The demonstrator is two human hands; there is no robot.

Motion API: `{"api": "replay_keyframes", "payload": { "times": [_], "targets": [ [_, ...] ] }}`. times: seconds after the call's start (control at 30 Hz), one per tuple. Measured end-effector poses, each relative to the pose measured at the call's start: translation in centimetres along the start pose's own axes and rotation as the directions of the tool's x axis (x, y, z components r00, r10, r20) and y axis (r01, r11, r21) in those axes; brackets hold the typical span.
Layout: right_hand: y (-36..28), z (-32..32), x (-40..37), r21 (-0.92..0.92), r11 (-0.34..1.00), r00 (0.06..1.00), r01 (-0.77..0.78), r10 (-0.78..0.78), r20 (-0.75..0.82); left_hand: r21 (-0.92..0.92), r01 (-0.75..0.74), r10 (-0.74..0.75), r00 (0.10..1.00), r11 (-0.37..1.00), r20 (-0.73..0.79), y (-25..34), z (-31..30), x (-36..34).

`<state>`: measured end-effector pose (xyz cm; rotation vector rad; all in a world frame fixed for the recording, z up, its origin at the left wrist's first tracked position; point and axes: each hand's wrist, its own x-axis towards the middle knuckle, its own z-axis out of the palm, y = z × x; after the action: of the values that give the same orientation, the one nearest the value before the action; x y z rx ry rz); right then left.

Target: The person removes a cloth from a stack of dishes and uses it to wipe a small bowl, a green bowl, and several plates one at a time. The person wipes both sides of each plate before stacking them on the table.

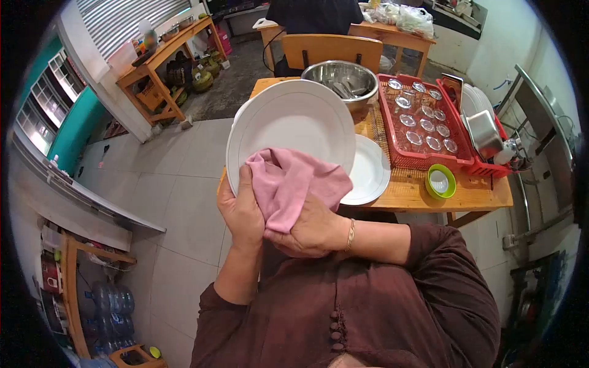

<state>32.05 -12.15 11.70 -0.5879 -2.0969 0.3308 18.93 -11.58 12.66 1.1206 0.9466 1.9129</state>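
A large white plate (294,116) is held up in front of me, its face toward me. My left hand (242,211) grips its lower left edge, with the thumb on the front and the other fingers hidden behind. A pink cloth (282,184) lies bunched over the lower part of the plate. Closed on that cloth is my right hand (313,227), a bracelet at its wrist. Behind the held plate, a second white plate (371,172) rests on the wooden table (405,199), partly covered from view.
On the table stand a steel bowl (340,73) with metal utensils, a red basket (423,156) of upturned glasses, and a green bowl (440,182). Another red rack (491,165) holds plates and a metal container (485,134). A chair (331,49) with a seated person is beyond.
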Motion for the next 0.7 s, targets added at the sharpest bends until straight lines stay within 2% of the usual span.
{"api": "replay_keyframes", "payload": {
  "times": [0.07, 0.13, 0.17, 0.27, 0.3, 0.37, 0.4, 0.43, 0.53, 0.57, 0.67, 0.7],
  "targets": [
    [0.9, 0.3, 0.3, -0.063, 0.998, 1.0, -0.021, 0.022, 0.014, -0.077, 0.047, -0.049, 0.998, 0.996, -0.025, 0.7, -0.2, -0.3],
    [1.9, -0.5, 2.1, -0.155, 0.982, 0.978, -0.108, 0.133, 0.163, -0.123, 0.048, -0.051, 0.999, 0.991, -0.016, 1.1, -0.3, -0.8],
    [2.3, -0.8, 2.9, -0.178, 0.98, 0.99, -0.092, 0.109, 0.086, -0.088, 0.031, -0.033, 0.999, 0.996, -0.02, 1.1, -0.5, -0.9],
    [3.3, -1.6, 3.9, -0.211, 0.972, 0.987, -0.105, 0.129, 0.1, -0.015, -0.017, 0.016, 1.0, 1.0, -0.009, 0.9, -1.4, -1.3],
    [2.8, -2.7, 4.5, -0.328, 0.935, 0.968, -0.135, 0.196, 0.16, -0.014, -0.021, 0.021, 1.0, 1.0, 0.007, 1.0, -1.6, -1.4],
    [3.3, -2.4, 3.8, -0.24, 0.96, 0.987, -0.145, 0.124, -0.099, -0.038, 0.008, -0.007, 1.0, 0.999, 0.025, 1.0, -1.8, -1.7],
    [3.7, -2.0, 3.3, -0.194, 0.971, 0.969, -0.139, 0.093, -0.23, -0.06, 0.037, -0.035, 0.999, 0.998, 0.032, 1.1, -1.9, -1.8],
    [3.8, -1.7, 2.7, -0.275, 0.948, 0.96, -0.163, 0.087, -0.267, -0.078, 0.068, -0.065, 0.997, 0.995, 0.04, 1.2, -2.0, -1.8],
    [2.3, -3.7, 1.5, -0.382, 0.916, 0.992, -0.118, 0.122, -0.014, -0.162, 0.199, -0.204, 0.979, 0.967, -0.014, 1.1, -2.1, -1.9],
    [0.8, -4.9, 1.5, -0.232, 0.924, 0.94, -0.305, 0.332, 0.085, -0.189, 0.213, -0.22, 0.975, 0.959, -0.015, 1.0, -2.1, -1.9],
    [-0.1, -7.9, -0.9, 0.079, 0.939, 0.942, -0.334, 0.331, 0.052, -0.244, 0.247, -0.254, 0.967, 0.938, 0.002, 0.9, -2.4, -1.5],
    [-1.5, -8.9, -1.2, 0.245, 0.925, 0.951, -0.29, 0.308, -0.039, -0.246, 0.259, -0.262, 0.965, 0.934, 0.018, 0.9, -2.7, -1.4]
  ]
}}
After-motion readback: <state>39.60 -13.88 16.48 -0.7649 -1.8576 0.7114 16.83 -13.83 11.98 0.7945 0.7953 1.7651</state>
